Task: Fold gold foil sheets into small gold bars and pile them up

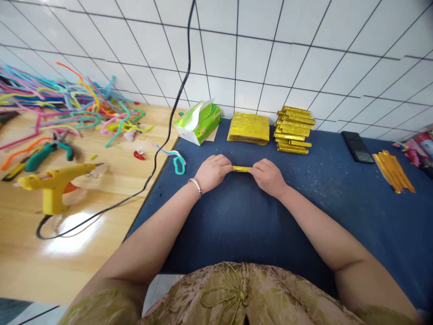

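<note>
Your left hand [213, 171] and right hand [269, 177] meet at the centre of the frame, both pinching 1 narrow folded strip of gold foil paper [242, 169] that lies flat on the dark blue cloth mat [237, 216]. Just above, toward the tiled wall, sit a flat stack of gold foil sheets [249, 128] and a pile of folded gold strips [293, 130]. At left, a yellow glue gun [56, 183] rests on the wooden table [40, 253].

Gold strip [242, 169]: shiny foil; mat [237, 216]: matt blue cloth; table [101, 180]: glossy wood.
</note>
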Motion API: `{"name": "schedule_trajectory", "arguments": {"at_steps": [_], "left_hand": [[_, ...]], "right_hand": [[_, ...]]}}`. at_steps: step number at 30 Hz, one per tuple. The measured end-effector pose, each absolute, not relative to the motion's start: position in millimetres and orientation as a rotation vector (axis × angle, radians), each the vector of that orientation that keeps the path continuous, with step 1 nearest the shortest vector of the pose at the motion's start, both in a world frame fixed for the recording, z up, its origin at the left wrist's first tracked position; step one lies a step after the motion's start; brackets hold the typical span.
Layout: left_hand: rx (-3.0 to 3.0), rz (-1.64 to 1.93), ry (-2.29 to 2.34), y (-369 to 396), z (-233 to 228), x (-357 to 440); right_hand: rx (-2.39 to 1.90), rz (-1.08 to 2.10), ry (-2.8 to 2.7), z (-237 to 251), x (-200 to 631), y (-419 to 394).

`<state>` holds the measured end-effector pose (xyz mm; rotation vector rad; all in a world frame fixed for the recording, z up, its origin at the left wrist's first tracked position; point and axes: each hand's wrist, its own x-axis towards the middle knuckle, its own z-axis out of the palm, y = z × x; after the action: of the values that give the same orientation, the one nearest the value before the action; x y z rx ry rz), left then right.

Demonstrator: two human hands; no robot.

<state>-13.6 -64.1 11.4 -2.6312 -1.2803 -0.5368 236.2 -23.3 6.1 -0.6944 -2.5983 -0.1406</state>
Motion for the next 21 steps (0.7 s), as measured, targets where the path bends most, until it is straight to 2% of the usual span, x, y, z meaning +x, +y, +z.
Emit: {"name": "schedule_trajectory", "arguments": {"at_steps": [21], "left_hand": [[-2.888,-0.283,-1.384,-72.6,27.1,-12.9]], "right_hand": [[-0.673,-0.056,-2.948,22.7,238.7,-29.2]]}}
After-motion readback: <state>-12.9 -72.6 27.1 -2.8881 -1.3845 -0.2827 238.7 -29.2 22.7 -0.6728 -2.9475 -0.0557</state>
